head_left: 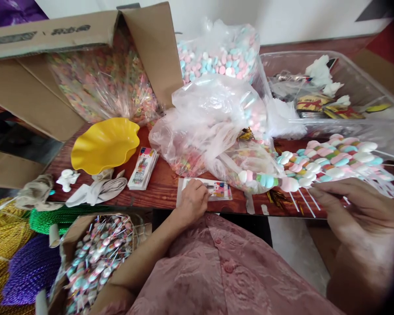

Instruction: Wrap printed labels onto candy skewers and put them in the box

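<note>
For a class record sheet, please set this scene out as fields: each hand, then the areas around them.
Left hand: on a flat packet
Right hand: fingers apparently pinching the stick end of a candy skewer
Table, left: yellow bowl, stack of cards
Table, right: skewer pile, clear tub behind it
Back left: open carton, bag of small coloured pieces
Back middle: marshmallow bag
Lower left: box of more skewers
Unclear: the packet's contents, partly covered
</note>
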Demonstrator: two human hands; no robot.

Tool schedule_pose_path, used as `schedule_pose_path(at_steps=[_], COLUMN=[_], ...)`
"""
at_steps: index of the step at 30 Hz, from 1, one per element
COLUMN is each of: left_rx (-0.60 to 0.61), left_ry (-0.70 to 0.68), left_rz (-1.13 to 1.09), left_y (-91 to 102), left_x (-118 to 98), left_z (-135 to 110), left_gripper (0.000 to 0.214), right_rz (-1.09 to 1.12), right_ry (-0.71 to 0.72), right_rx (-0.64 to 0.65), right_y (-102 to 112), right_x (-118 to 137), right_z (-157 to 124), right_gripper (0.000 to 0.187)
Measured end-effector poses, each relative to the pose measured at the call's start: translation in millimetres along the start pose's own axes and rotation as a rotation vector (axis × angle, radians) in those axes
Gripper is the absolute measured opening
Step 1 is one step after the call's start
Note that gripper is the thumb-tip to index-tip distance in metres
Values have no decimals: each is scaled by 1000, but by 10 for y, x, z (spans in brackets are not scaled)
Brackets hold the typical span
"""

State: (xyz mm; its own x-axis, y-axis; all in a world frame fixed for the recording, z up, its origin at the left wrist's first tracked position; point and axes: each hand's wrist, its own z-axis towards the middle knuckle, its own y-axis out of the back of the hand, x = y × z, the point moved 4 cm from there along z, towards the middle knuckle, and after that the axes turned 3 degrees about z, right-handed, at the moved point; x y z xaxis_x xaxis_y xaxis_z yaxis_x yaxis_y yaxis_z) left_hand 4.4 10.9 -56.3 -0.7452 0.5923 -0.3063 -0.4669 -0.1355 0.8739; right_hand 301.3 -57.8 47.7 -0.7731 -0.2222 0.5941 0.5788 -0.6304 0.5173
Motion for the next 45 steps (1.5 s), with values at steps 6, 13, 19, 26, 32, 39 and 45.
schedule_pose_path(at_steps=[6,13,19,26,32,39,45], left_rx=[-94,-34,-38,18,38,33,70], left_ry=[51,90,171,260,238,98,9], left_rz=[-229,-301,-367,-454,-482,-442,-372], left_y=[35,55,41,40,39,45,25], left_x=[192,253,325,402,405,357,343], left_z=[-29,-82,-21,38,42,-1,-1], left_gripper=[17,16,16,19,19,15,18], right_rz=[144,193,253,281,269,118,62], right_ry=[60,117,86,-54,-53,242,433], right_rx=[153,296,188,174,214,234,262], right_y=[-198,-521,-581,-580,-649,-625,-706], right_x=[-28,-64,9,-99,-223,-35,159], right_z=[-75,-238,-337,-550,-699,-604,-571], right_gripper=[7,6,8,3,3,15,20])
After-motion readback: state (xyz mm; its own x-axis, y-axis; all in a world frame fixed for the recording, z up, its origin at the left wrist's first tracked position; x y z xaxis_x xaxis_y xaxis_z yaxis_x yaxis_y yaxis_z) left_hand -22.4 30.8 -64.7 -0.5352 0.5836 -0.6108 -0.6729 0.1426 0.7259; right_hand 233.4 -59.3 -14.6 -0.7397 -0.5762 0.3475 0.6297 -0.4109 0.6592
